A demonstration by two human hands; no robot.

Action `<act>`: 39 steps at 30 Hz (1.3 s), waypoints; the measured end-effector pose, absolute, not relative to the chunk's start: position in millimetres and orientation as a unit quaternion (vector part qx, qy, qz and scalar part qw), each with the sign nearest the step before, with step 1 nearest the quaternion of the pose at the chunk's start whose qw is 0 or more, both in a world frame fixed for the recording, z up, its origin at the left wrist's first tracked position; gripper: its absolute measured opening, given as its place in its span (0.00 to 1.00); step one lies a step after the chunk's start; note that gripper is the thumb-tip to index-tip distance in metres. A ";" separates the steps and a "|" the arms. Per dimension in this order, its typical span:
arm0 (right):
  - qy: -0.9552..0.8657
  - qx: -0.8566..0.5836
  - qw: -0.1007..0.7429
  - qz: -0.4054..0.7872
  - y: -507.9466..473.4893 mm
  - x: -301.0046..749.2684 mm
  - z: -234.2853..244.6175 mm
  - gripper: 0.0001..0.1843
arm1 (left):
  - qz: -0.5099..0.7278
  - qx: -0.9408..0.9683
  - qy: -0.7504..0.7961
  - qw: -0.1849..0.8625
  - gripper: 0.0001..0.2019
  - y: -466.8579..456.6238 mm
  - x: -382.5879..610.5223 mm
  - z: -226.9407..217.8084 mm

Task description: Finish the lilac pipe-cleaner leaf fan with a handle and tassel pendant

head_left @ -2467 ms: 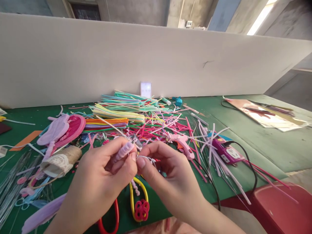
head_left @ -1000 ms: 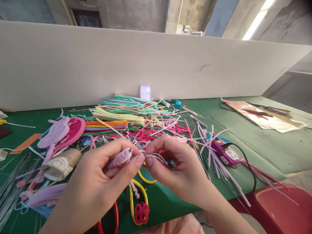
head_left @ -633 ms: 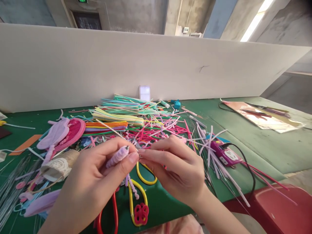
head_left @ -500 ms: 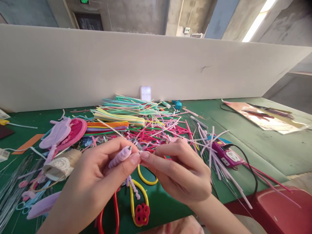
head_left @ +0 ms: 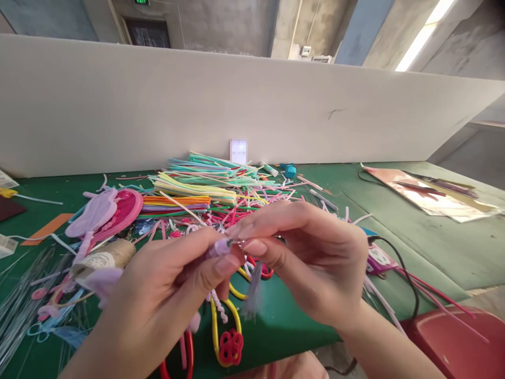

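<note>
My left hand (head_left: 165, 300) is closed around a lilac coiled pipe-cleaner piece (head_left: 219, 247), whose dark wire tip points right between thumb and forefinger. My right hand (head_left: 311, 258) pinches thumb and fingertips at a tiny, shiny bit beside that tip. It is too small to make out clearly. Just below the right fingertips dangles a greyish-purple tassel (head_left: 253, 295), slightly blurred. Both hands nearly touch over the table. A fuzzy lilac shape (head_left: 104, 281) shows left of my left wrist, and how it connects is hidden.
Bundled pipe cleaners (head_left: 193, 187) lie beyond my hands on the green table (head_left: 292, 323). Yellow scissor handles (head_left: 215, 331) and a red flower (head_left: 231, 347) are below. At left are a cardboard tube (head_left: 122, 252) and thin wires (head_left: 19, 305); a cabled purple device (head_left: 376, 260) is at right.
My right hand has turned and opened its palm side somewhat, still pinching. The tassel now hangs below it. The fuzzy lilac shape at left has moved up and right.
</note>
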State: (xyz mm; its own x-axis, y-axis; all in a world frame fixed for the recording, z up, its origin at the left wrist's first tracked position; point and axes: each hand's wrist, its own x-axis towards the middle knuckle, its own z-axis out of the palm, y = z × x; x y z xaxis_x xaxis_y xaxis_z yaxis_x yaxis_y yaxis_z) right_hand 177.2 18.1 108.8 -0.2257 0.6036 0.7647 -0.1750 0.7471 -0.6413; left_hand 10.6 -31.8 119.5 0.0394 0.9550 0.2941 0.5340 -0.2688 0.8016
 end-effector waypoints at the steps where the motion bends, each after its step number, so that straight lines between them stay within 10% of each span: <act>1: -0.711 -0.151 0.605 0.324 17.5 177.2 109.5 0.03 | 0.413 0.688 0.541 0.252 0.20 -32.0 10.7 121.2; 17: -0.746 -0.165 0.628 0.148 13.9 176.9 95.5 0.13 | 0.447 0.744 0.470 0.160 0.13 -28.9 22.0 112.1; 39: -0.697 -0.243 0.602 0.304 4.6 188.7 95.2 0.07 | 0.446 0.751 0.473 0.115 0.07 -37.5 22.2 103.3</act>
State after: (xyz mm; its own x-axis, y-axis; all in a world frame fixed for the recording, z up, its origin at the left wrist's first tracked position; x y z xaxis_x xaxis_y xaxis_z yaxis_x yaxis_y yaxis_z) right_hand 188.7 4.6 95.2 -0.1572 0.7045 0.6921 -0.0264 0.6975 -0.7161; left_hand 22.2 -37.5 103.3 0.1544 0.8138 0.5603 0.6084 -0.5251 0.5951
